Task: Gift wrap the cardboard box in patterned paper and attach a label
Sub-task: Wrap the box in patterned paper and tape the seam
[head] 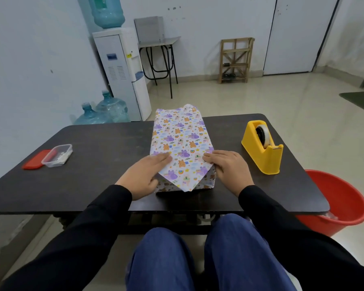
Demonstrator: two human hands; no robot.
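L hand (pixel 143 175) is laid flat, fingers straight, pressed on the near-left top edge of the box (pixel 177 135); nothing is gripped. R hand (pixel 227 168) is laid flat the same way on the near-right top edge. Between them a pointed flap (pixel 182 178) of the paper is folded down over the box's near end. The box, covered in patterned paper, is set lengthwise at mid table (pixel 105 139). A yellow tape dispenser (pixel 262 152) is seen to the R, apart from the box. A clear tub (pixel 57 155) w/ a red lid (pixel 35 160) touching it sits far L.

left grip (pixel 144 175) flat, fingers straight, right grip (pixel 227 168) flat, both arms extended forward
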